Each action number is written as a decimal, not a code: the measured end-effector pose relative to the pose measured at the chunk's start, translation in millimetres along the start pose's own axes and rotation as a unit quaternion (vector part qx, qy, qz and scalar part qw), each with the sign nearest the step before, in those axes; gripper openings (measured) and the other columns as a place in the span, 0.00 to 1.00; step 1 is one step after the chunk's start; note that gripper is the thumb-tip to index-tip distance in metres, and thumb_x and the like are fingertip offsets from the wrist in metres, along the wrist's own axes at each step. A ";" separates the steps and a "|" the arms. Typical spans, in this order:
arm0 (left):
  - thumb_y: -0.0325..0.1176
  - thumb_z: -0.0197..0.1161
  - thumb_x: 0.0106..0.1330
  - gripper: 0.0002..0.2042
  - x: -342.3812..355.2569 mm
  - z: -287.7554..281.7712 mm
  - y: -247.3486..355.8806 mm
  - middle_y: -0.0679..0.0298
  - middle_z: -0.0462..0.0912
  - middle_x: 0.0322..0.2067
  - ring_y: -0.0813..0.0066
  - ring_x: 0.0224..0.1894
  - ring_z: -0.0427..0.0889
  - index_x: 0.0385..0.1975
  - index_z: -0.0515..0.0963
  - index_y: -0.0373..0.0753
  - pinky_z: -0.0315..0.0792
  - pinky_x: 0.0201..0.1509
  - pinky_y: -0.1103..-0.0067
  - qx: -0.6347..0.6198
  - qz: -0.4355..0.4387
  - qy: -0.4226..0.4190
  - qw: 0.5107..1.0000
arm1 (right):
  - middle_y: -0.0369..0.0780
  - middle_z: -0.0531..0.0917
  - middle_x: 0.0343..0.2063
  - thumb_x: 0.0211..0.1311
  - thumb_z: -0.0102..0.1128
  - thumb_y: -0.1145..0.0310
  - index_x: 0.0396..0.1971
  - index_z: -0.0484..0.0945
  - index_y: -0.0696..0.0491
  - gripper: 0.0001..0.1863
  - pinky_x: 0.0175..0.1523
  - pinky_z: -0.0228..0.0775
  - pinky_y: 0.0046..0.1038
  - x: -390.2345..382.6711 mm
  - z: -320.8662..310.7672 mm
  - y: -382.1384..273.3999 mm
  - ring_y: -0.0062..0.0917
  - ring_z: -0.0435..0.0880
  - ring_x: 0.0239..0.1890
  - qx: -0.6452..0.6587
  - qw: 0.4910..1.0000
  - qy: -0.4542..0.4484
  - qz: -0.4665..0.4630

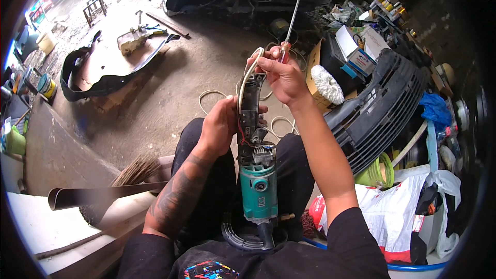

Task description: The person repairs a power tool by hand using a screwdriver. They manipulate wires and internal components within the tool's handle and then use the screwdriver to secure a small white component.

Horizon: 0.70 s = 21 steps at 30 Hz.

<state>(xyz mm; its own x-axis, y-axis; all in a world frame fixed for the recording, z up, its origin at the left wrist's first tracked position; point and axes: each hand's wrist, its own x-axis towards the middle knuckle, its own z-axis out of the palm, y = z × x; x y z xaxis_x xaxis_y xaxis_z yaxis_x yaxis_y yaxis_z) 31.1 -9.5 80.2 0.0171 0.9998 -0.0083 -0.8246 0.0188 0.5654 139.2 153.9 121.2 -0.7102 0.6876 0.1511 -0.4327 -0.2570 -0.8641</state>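
A teal electric polisher or grinder (258, 196) lies along my lap, its black curved handle (243, 240) toward my body. Its rear handle housing (251, 103) is opened, with thin red wires and inner parts showing. My left hand (221, 124) is closed around the left side of that housing, some fingers hidden behind it. In my right hand (284, 78) is a screwdriver (293, 20) with a clear red handle, its shaft pointing up and away. The fingers of that hand also pinch the pale power cord (247, 80), which bends over the housing's far end.
Loops of cord lie on the concrete floor (206, 72). To the right are a fluffy white polishing pad (327, 83), a black car grille (372, 119) and white plastic bags (382, 212). A black-edged car panel (98, 72) lies far left; a straw broom (135, 169) is nearer.
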 end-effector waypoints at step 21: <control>0.42 0.41 0.78 0.19 -1.4 -6.6 -6.5 0.55 0.83 0.40 0.71 0.38 0.84 0.50 0.71 0.32 0.80 0.43 0.76 0.166 0.061 0.011 0.984 | 0.27 0.72 0.18 0.51 0.77 0.64 0.24 0.69 0.52 0.20 0.30 0.63 0.17 -37.8 62.1 -43.1 0.09 0.68 0.22 -0.576 0.808 0.092 -0.081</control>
<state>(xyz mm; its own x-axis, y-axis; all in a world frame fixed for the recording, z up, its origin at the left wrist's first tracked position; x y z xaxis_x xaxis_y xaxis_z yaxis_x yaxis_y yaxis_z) 32.8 -11.0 71.0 -0.0865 0.9944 0.0606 -0.5902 -0.1001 0.8010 150.2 96.8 182.6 -0.5554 0.7655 0.3249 0.3680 0.5766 -0.7295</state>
